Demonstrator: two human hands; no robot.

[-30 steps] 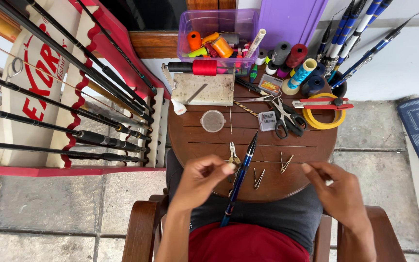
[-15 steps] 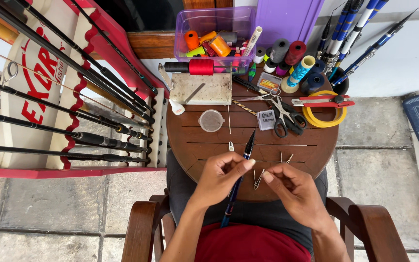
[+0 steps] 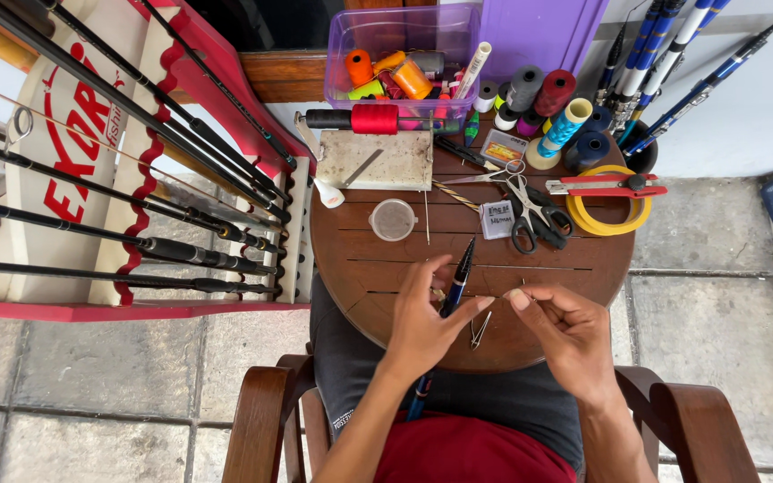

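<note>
Two bare hands meet over the near half of the round wooden table [image 3: 378,277], fingertips almost touching. At about seven o'clock on the tabletop, the left hand [image 3: 427,317] pinches thumb and forefinger shut on a small, thin metal piece [image 3: 492,298]; the right hand [image 3: 565,326], at five o'clock, closes its own thumb and forefinger on the other end of it. What exactly the piece is cannot be told, as it is too small.

Under the left hand a dark blue rod section [image 3: 460,273] lies on the table, its tip pointing toward twelve o'clock and its butt running down over the person's lap. A small wire guide [image 3: 479,331] lies on the wood just below the fingertips.

Toward the centre sit a clear round lid [image 3: 393,219] and black-handled scissors [image 3: 530,215]. At two o'clock a yellow tape roll [image 3: 608,219] has a red cutter [image 3: 606,186] across it. At twelve o'clock a clear purple box [image 3: 400,36] holds thread spools, with more spools [image 3: 543,89] beside it. A red and white rack [image 3: 64,161] of fishing rods stands off at nine o'clock.
</note>
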